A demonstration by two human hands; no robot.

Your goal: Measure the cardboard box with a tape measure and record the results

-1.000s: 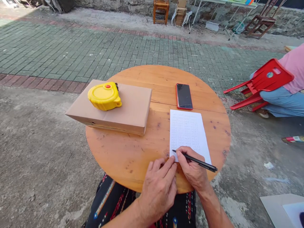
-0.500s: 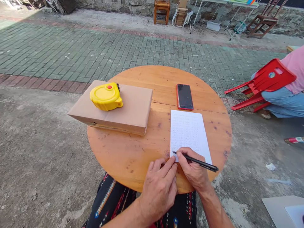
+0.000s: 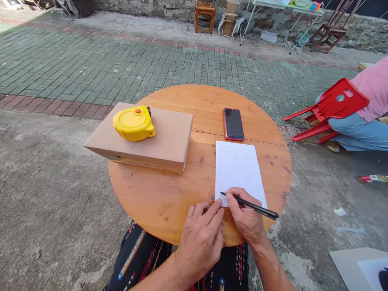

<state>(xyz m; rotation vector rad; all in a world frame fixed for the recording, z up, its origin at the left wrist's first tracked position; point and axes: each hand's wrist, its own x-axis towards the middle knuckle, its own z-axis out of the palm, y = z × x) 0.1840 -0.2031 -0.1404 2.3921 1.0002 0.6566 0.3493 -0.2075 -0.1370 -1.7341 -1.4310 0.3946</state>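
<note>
A black pen (image 3: pixel 253 206) is gripped in my right hand (image 3: pixel 247 220), its tip touching the lower left part of a white sheet of paper (image 3: pixel 241 167). Rows of small handwriting cover much of that sheet. My left hand (image 3: pixel 201 234) lies with fingers stretched out on the wooden table, the fingertips at the paper's lower left corner. Beyond the sheet's top edge lies a phone (image 3: pixel 233 123) in a red case, its screen dark.
The round wooden table (image 3: pixel 145 194) bears a cardboard box (image 3: pixel 172 133) on its left, with a yellow tape measure (image 3: pixel 133 123) on top. A seated person (image 3: pixel 368 97) and a red plastic chair (image 3: pixel 342 101) are at the right. Cardboard (image 3: pixel 348 262) lies at lower right.
The pen tip has shifted very slightly right along the sheet with my right hand. My left hand keeps its place by the corner. The whole view has turned a little.
</note>
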